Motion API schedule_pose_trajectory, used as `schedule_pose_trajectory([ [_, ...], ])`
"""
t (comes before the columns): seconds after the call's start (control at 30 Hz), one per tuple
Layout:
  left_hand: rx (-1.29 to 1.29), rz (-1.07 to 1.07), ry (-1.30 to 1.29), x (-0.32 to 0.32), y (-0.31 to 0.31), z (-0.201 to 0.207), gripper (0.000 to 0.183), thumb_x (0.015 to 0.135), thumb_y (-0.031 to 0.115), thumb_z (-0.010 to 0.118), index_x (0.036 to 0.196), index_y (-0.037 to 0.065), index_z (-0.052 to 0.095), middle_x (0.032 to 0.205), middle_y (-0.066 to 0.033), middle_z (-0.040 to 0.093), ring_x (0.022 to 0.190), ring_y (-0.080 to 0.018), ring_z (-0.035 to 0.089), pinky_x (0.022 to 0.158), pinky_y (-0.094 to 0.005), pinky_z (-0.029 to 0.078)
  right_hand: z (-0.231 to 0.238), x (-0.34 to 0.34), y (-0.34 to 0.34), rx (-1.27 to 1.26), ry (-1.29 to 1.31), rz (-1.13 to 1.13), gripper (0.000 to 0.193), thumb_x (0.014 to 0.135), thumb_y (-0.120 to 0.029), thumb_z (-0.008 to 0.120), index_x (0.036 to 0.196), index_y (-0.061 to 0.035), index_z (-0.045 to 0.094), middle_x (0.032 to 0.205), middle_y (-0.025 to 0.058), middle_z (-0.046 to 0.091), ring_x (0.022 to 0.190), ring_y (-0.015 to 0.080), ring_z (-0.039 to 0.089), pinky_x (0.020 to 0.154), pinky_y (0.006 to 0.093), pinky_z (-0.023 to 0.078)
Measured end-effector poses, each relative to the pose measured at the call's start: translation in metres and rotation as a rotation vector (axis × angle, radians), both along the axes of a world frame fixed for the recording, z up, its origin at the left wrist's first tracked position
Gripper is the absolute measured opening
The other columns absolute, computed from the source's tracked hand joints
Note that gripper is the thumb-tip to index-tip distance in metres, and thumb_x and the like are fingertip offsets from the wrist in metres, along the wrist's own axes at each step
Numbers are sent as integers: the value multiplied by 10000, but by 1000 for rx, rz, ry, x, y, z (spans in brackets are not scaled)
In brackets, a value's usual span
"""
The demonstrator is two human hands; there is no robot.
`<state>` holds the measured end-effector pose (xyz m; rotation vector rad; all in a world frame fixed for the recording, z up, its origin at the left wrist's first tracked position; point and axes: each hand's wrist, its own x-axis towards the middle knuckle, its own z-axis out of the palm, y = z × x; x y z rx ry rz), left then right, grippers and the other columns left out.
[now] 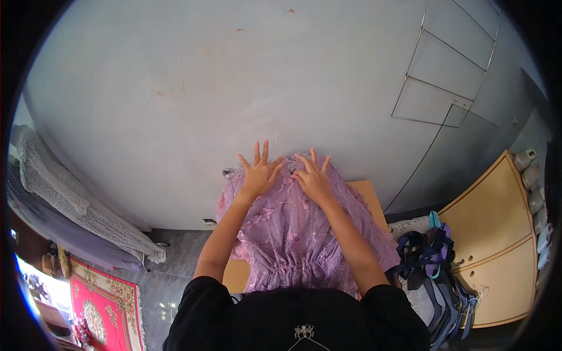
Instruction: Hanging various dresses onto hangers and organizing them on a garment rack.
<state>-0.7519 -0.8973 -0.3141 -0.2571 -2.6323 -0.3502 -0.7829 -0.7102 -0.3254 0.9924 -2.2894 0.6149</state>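
"Where is the dress lying?"

"The lilac embroidered dress [287, 219] covers most of the desk [367, 193]. Bare wood shows at the far right corner and along the left edge; the gathered part lies toward the near edge."

"And the hands?"

"The left hand [259, 175] and right hand [314, 180] both rest on the cloth near the desk's far edge. On each, the outer fingers are fanned wide, while thumb and forefinger point inward. I can't tell whether either has a pinch of fabric."

"What could go wrong from here?"

"An uneven pull between the two could skew the cloth or pucker it, I'd say. The mesh looks delicate, so a fingernail might snag the embroidery. And since the dress reaches past the right edge, its own weight could drag it off that side."

"Count things for me."

"One dress, one desk, two hands, both the wearer's. Around them: one red patterned rug [117, 286] at the left, one wire rack [440, 88] on the wall, one wooden cabinet [492, 205] at the right. The dark clothes [418, 257] beside it are too tangled to count."
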Motion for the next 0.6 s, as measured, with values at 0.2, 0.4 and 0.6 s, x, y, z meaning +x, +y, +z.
schedule_pose_trajectory([
  [0.2,19,-17,-14,-3,6,-2,336,888,415,433,1144,273,597,1477,-104,91,1351,-369,6,871,-755,-33,-8,24,6,-103,8,-78,150,782,-285,609,773,-141,652,1311,23,397,1318,392,152,935,727,-1],
  [0.4,6,-73,-61,-10,18,-3,318,819,456,529,1039,267,659,1475,-98,103,1350,-368,-8,865,-764,-26,-9,32,8,-127,53,-182,127,787,-280,611,793,-162,659,1316,31,390,1312,433,126,909,731,-62],
  [0.6,23,-90,-87,-10,25,-2,304,772,492,562,869,249,716,1471,-92,127,1349,-368,12,858,-772,-11,-27,34,9,-137,196,-243,90,787,-275,613,773,-193,648,1305,-7,411,1315,403,160,885,739,-99],
])
